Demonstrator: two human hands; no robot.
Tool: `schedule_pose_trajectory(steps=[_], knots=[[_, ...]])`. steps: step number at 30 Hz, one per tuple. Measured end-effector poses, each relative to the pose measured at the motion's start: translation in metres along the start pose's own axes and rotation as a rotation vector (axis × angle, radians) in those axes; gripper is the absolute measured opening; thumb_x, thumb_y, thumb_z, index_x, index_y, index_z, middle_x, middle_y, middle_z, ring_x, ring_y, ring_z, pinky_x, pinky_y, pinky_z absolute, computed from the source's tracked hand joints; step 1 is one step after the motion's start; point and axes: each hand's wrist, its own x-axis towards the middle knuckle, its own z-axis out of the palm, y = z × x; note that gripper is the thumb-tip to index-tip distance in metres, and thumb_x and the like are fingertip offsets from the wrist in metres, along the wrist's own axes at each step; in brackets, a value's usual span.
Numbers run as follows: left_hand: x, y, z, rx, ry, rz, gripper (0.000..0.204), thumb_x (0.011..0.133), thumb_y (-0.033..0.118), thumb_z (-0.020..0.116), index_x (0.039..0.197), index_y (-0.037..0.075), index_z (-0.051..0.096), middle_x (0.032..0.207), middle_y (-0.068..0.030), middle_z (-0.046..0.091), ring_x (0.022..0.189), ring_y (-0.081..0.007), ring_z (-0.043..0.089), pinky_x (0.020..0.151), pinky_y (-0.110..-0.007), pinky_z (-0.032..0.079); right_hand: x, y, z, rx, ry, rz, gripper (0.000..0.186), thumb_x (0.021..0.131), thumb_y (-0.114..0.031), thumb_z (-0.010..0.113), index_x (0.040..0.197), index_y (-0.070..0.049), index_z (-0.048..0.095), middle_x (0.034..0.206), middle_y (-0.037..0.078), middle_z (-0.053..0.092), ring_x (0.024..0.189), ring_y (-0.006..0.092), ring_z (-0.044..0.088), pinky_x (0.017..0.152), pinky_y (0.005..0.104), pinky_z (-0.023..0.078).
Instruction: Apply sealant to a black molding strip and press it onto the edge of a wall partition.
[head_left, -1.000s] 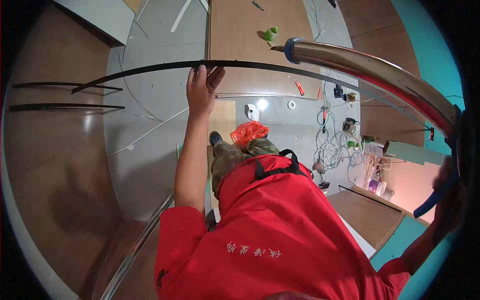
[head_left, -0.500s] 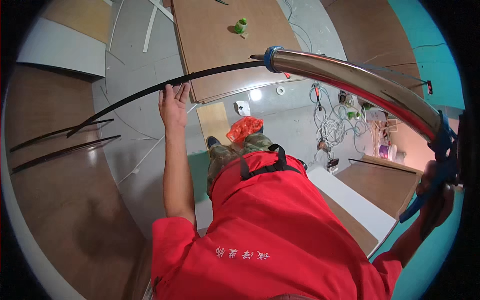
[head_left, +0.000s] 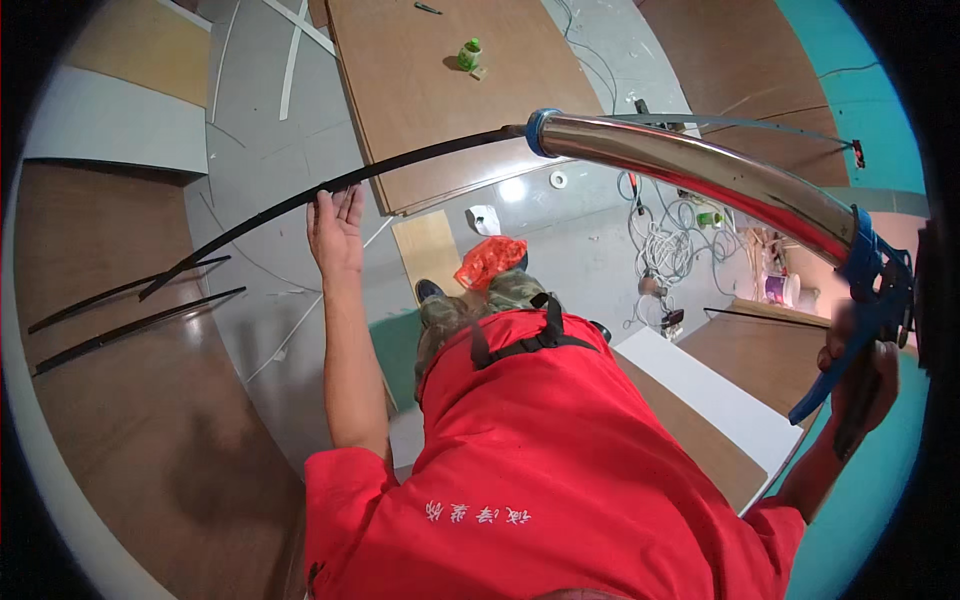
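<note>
In the head view we take the stack of brown boards (head_left: 440,110) as our landmark. The long dark strip (head_left: 255,222) slants across in front of us: its near left end lies well to the left of the stack, and from there its long axis climbs rightward in a shallow bow, passing in our sight over the stack's left edge and its surface as far as the nozzle of the caulking gun (head_left: 690,180). A greyish length shows beyond the gun's tube, to the right of the stack; we cannot tell whether it is the same piece.

Our left hand (head_left: 338,235) is just left of the stack's near corner, palm up, fingers stretched out and unclenched, their tips against the strip's lower edge. Our right hand (head_left: 865,385), well to the right of the stack, is wrapped around the caulking gun's blue handle. The gun's long axis runs from that grip up and leftward, with its nozzle pointing left, over the stack as we see it; whether the tip touches the strip we cannot tell.

Two shorter dark strips (head_left: 150,325) lie far left of the stack, roughly parallel, their right ends higher. A green bottle (head_left: 468,56) stands on the stack. Nearer to us than the stack are a red plastic bag (head_left: 490,262) and a white ring (head_left: 558,179); to its right lies a coiled pale cable (head_left: 662,250).
</note>
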Motion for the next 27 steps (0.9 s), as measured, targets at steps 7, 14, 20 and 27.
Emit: schedule_pose_trajectory(steps=[7, 14, 20, 27], knots=[[0.001, 0.0, -0.002, 0.021, -0.016, -0.008, 0.028, 0.103, 0.018, 0.055, 0.123, 0.0, 0.047, 0.117, -0.0202, 0.063, 0.107, -0.0302, 0.066, 0.1, -0.042, 0.056, 0.01, 0.009, 0.001, 0.007, 0.067, -0.031, 0.069, 0.096, -0.024, 0.057, 0.15, 0.001, 0.023, 0.109, 0.014, 0.052, 0.085, 0.0199, 0.061, 0.075, 0.0362, 0.057], [0.0, 0.003, 0.0, 0.006, -0.012, -0.004, 0.027, 0.104, 0.019, 0.052, 0.124, 0.001, 0.049, 0.119, -0.0173, 0.064, 0.111, -0.028, 0.064, 0.102, -0.04, 0.054, 0.01, 0.014, 0.001, 0.039, 0.109, -0.021, 0.065, 0.095, -0.023, 0.058, 0.148, 0.003, 0.029, 0.107, 0.014, 0.053, 0.084, 0.0194, 0.062, 0.072, 0.0355, 0.058], [0.002, 0.004, -0.005, -0.001, -0.055, -0.002, 0.027, 0.105, 0.019, 0.051, 0.124, 0.001, 0.049, 0.12, -0.0173, 0.063, 0.113, -0.0275, 0.063, 0.104, -0.041, 0.053, 0.011, 0.012, 0.003, 0.06, 0.079, 0.027, 0.064, 0.095, -0.024, 0.058, 0.145, 0.005, 0.032, 0.106, 0.013, 0.053, 0.083, 0.0185, 0.06, 0.073, 0.0334, 0.057], [0.006, 0.002, -0.005, 0.011, -0.051, 0.018, 0.029, 0.104, 0.02, 0.051, 0.124, 0.0, 0.048, 0.121, -0.0193, 0.062, 0.113, -0.0292, 0.063, 0.104, -0.041, 0.052, 0.009, 0.016, 0.012, 0.061, 0.13, 0.025, 0.064, 0.094, -0.024, 0.06, 0.144, 0.006, 0.034, 0.107, 0.013, 0.053, 0.086, 0.0189, 0.06, 0.075, 0.0331, 0.056]])
